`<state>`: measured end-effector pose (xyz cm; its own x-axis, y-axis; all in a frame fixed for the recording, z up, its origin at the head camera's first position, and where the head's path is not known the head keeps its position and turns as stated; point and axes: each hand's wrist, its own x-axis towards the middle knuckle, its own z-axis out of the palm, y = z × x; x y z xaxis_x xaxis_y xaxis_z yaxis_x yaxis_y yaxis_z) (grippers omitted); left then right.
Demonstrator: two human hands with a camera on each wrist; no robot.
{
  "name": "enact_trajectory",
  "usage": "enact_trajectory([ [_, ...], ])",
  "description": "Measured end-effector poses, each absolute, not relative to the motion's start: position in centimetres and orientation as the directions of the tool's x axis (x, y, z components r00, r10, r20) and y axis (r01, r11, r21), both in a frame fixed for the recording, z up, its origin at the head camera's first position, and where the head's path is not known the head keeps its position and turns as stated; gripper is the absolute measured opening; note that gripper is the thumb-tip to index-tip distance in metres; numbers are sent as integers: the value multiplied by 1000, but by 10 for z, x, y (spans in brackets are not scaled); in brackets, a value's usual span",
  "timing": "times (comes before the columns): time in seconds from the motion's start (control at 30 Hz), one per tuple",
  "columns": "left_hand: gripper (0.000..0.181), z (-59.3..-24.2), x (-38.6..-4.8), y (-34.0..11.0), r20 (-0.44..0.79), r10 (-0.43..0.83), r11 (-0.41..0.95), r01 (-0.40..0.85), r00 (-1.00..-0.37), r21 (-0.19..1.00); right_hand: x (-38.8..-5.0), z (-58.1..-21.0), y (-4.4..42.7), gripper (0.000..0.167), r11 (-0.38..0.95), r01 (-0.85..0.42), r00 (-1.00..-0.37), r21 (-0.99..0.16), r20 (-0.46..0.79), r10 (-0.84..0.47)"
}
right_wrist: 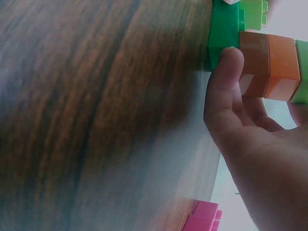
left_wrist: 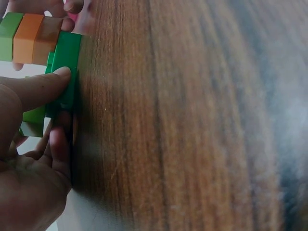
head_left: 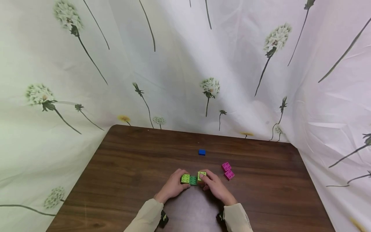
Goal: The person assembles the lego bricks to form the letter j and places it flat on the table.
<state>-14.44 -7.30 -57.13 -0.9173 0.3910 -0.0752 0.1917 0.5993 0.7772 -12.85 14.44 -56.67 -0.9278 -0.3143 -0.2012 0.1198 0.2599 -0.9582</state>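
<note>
A long dark green brick (head_left: 193, 180) lies on the table between both hands. On its left end sits a lime green brick (head_left: 185, 178). A stack rises from its right end: a brown brick (right_wrist: 253, 60), an orange brick (right_wrist: 283, 67) and a lime green brick (head_left: 202, 174) on top. My left hand (head_left: 173, 184) grips the left end, its thumb pressed against the dark green side. With my right hand (head_left: 215, 186) I hold the stack, the thumb low near the joint of the brown and dark green bricks and a finger over the top brick.
Two magenta bricks (head_left: 229, 175) lie to the right of my right hand, corner to corner. Farther back is a small blue brick (head_left: 202, 152). The dark wooden table (head_left: 130, 167) ends at a white flower-printed cloth (head_left: 174, 80) behind and at the sides.
</note>
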Motion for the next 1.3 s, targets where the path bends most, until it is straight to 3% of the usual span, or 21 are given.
enact_trajectory([
  [0.27,28,-573,-144,-74,-63,399,596,206,-915,776,-127,-565,143,38,253,123,-931,-960,-200,-307],
  [0.6,28,-573,-145,-72,-59,397,601,211,-916,770,-118,-530,140,35,259,91,-936,-961,-171,-306],
  [1.3,28,-573,-145,-73,-53,397,603,217,-916,768,-118,-543,137,33,291,114,-949,-950,-190,-249],
])
